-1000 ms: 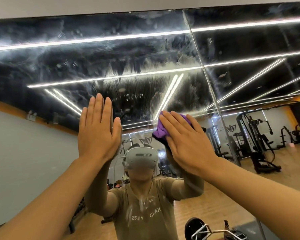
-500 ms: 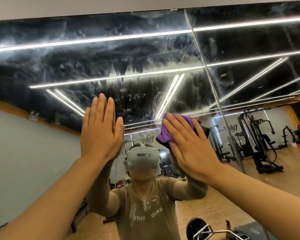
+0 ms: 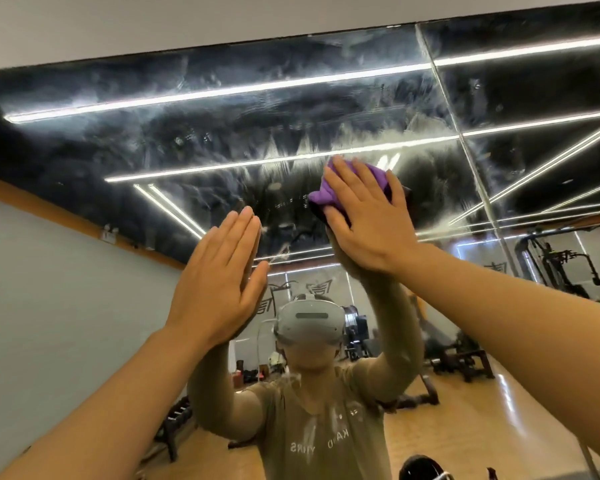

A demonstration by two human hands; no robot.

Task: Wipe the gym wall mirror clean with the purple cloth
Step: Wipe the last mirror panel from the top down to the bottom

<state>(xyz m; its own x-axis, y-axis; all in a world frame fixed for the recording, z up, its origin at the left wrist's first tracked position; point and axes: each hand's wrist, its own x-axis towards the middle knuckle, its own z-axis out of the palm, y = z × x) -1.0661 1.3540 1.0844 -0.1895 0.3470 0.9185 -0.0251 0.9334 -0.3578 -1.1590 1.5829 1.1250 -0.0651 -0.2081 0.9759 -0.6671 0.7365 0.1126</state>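
My right hand [image 3: 368, 220] pressed its straight fingers flat on the crumpled purple cloth [image 3: 329, 192], high on the smeary gym wall mirror [image 3: 194, 140]. My left hand [image 3: 219, 275] leaned flat, holding nothing. Mid-wipe; next, I think, the streaks above.

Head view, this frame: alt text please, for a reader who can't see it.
A person's right hand presses a purple cloth flat against a smeared gym wall mirror, while the left hand rests open on the glass beside it. Streaks cover the upper mirror.
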